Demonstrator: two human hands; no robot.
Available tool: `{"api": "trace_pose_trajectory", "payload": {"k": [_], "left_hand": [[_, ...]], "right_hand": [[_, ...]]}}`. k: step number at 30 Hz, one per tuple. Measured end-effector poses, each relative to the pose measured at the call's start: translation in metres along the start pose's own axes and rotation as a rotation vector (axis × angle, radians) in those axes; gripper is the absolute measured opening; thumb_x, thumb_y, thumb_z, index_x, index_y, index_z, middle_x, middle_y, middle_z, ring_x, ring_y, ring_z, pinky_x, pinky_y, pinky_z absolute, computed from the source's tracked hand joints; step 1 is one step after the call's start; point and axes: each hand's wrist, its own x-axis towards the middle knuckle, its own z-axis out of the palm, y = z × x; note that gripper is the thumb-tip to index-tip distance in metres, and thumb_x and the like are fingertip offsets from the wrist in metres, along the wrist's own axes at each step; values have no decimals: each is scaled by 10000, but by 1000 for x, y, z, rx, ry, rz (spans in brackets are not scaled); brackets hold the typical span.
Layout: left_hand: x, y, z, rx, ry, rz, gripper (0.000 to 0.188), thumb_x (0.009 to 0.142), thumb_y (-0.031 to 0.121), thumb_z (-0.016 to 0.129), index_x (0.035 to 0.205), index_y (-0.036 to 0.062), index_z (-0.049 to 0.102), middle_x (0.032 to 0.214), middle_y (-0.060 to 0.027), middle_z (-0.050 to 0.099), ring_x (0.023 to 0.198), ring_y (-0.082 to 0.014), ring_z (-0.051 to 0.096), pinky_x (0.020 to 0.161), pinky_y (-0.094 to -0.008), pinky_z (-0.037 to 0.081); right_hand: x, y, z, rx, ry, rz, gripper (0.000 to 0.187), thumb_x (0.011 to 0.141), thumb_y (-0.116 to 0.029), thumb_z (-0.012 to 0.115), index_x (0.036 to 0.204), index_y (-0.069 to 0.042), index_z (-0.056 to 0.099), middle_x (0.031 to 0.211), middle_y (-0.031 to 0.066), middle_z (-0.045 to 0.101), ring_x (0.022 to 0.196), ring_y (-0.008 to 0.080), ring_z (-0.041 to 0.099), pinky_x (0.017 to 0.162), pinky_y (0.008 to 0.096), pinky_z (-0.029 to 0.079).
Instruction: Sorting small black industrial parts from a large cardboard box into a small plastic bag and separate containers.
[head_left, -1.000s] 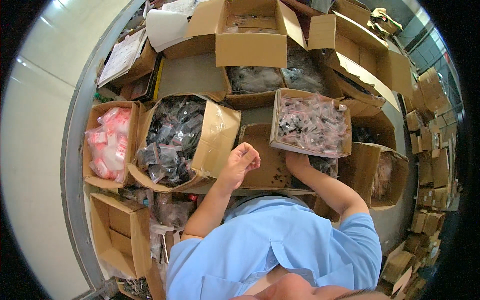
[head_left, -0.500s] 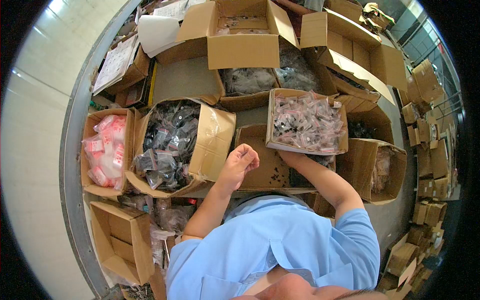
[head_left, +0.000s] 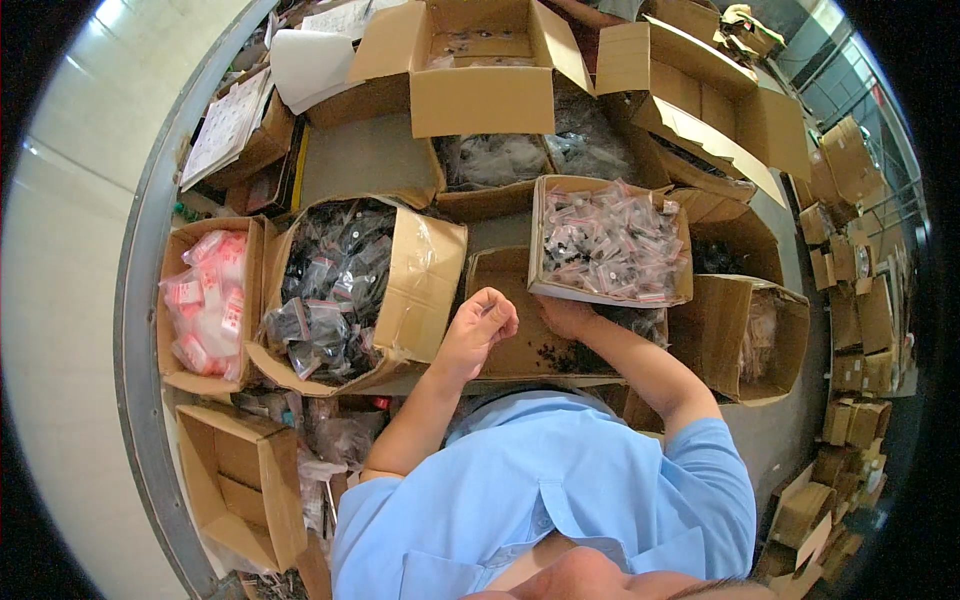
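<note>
My left hand [head_left: 481,332] is raised over the left side of a low cardboard carton [head_left: 498,268], its fingers curled in and the thumb against them. Whatever may be inside that closed hand is too small to make out. Inside the carton, my right hand [head_left: 568,318] reaches low, its fingertips hidden under the edge of a shallow box [head_left: 537,238] heaped with small zip bags [head_left: 610,240]. Small loose black parts [head_left: 568,357] lie on the carton's floor, just below my right wrist and forearm.
To the left stand a carton of bagged black parts [head_left: 335,290] and a box of red-and-white packets [head_left: 212,300]. Open cartons [head_left: 482,105] line the far side. At right sits another box [head_left: 715,325]. Paper sheets [head_left: 228,130] lie at far left.
My right hand has moved left, coming partly out from beneath the shallow box. More black parts now show on the carton floor. The left hand has stayed almost still.
</note>
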Motion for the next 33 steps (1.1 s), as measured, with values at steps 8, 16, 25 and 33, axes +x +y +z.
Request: {"api": "trace_pose_trajectory", "payload": {"k": [8, 16, 25, 33], "left_hand": [[1, 1, -3, 92, 3, 23, 230, 869, 307, 620, 857, 106, 507, 777, 26, 540, 728, -57, 494, 676, -199, 398], [56, 41, 62, 1296, 30, 437, 155, 781, 148, 602, 803, 23, 513, 723, -105, 569, 695, -215, 580, 597, -338, 443], [153, 33, 100, 2474, -111, 507, 82, 760, 167, 581, 821, 114, 591, 816, -82, 610, 806, -230, 591, 667, -345, 456], [162, 51, 127, 2948, -314, 535, 134, 776, 189, 559, 852, 100, 624, 851, -57, 567, 898, -216, 496, 844, -335, 344]], "right_hand": [[-31, 0, 3, 275, -637, -318, 426, 760, -149, 592, 1159, -32, 499, 1168, 188, 457, 1088, 374, 467, 911, 435, 413], [-53, -11, -33, 65, -471, -471, 380, 899, -234, 410, 1253, -105, 463, 1304, 209, 418, 1134, 389, 473, 968, 438, 399], [-56, -2, -13, 7, -536, -502, 224, 835, -156, 461, 984, -95, 617, 1116, 143, 534, 939, 342, 591, 780, 424, 507], [-44, 3, 23, 194, -462, -379, 187, 798, -118, 514, 947, -75, 618, 940, 145, 580, 908, 327, 593, 772, 430, 491]]}}
